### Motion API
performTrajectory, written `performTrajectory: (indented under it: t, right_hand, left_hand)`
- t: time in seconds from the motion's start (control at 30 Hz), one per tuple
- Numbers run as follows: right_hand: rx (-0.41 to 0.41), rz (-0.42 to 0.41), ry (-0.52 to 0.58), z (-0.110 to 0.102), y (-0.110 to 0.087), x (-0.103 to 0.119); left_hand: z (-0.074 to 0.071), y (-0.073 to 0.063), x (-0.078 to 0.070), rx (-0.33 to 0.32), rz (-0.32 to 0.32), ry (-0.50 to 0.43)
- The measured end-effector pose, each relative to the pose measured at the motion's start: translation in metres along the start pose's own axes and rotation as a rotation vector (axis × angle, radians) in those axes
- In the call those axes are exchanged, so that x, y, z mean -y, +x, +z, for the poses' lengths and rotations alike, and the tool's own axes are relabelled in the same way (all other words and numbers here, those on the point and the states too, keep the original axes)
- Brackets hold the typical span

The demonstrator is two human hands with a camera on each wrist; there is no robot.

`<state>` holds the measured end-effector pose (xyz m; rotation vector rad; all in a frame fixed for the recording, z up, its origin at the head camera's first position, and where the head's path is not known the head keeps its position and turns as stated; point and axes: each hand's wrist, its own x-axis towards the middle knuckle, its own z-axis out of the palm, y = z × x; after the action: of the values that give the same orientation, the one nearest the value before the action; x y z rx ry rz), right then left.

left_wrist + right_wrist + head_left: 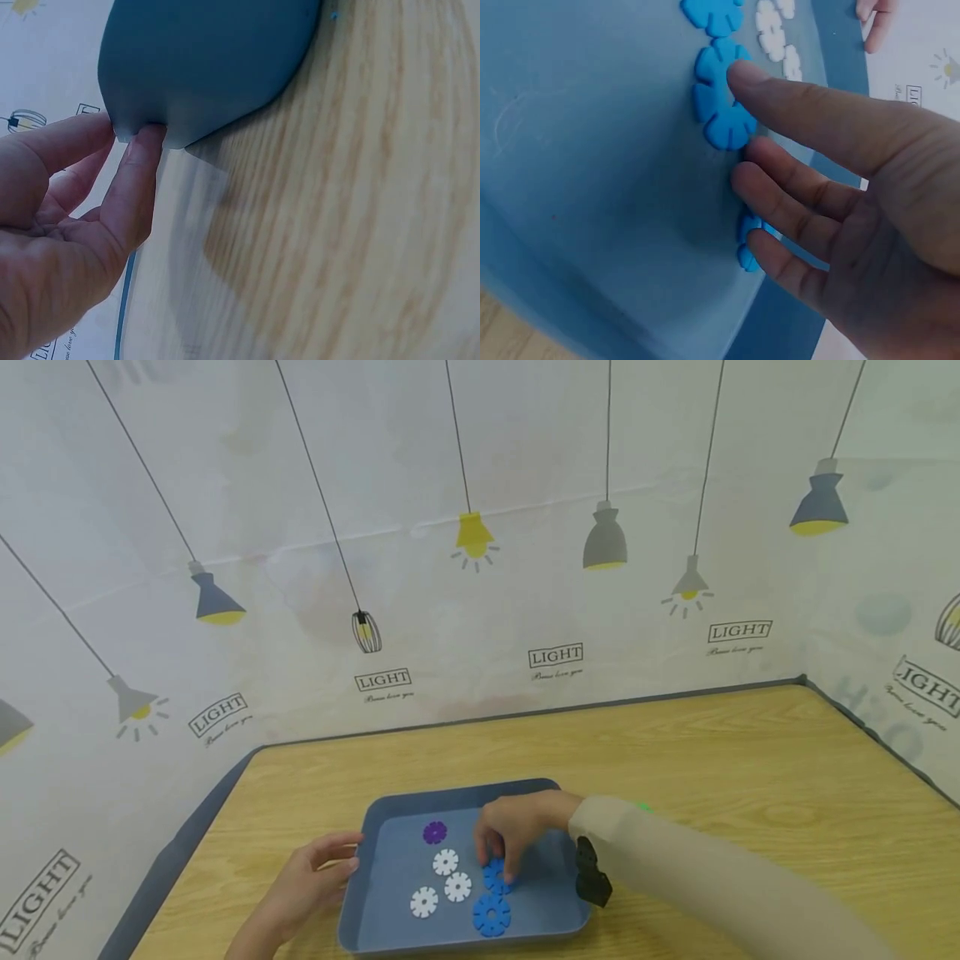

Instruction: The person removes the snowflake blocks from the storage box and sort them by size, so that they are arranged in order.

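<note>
At the tray's left side, my left hand (311, 877) grips the wall of the blue-grey tray (210, 67) between thumb and fingers. Inside the tray, my right hand (525, 822) pinches a blue notched flower disc (724, 97), its thumb over the face and fingertips at the edge. A second blue notched disc (492, 916) lies against the near side of that one. Beyond my right fingers, another blue piece (748, 256) shows partly; the hand hides it in the head view. Left of the blue discs lie white notched discs (423, 902) and, farther back, a purple notched disc (435, 832).
The tray sits on a wood-grain table (712, 752) that meets a printed wall covering (480, 635) at the back and sides. A bit of something green (645, 807) shows behind the right sleeve (675, 860). A black device (591, 877) hangs at the right wrist.
</note>
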<state>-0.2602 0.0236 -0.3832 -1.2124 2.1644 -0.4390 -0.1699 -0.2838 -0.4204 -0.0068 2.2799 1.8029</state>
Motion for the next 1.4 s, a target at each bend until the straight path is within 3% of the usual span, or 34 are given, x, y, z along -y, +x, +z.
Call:
performTrajectory:
  t: [0.5, 0.87, 1.13, 1.4]
  right_hand:
    - [0.022, 0.006, -0.099, 0.009, 0.011, -0.007]
    - [-0.007, 0.036, -0.077, 0.009, 0.008, -0.004]
    - [-0.093, -0.059, -0.051, 0.006, -0.003, 0.0]
    - [-0.228, -0.131, 0.028, -0.007, -0.03, -0.001]
  left_hand:
    - [0.0, 0.0, -0.002, 0.014, 0.002, 0.002]
    - [-0.001, 0.001, 0.0, 0.004, 0.0, 0.0]
    - [-0.002, 0.002, 0.002, 0.007, 0.014, 0.001]
    - [-0.001, 0.002, 0.0, 0.004, 0.0, -0.005]
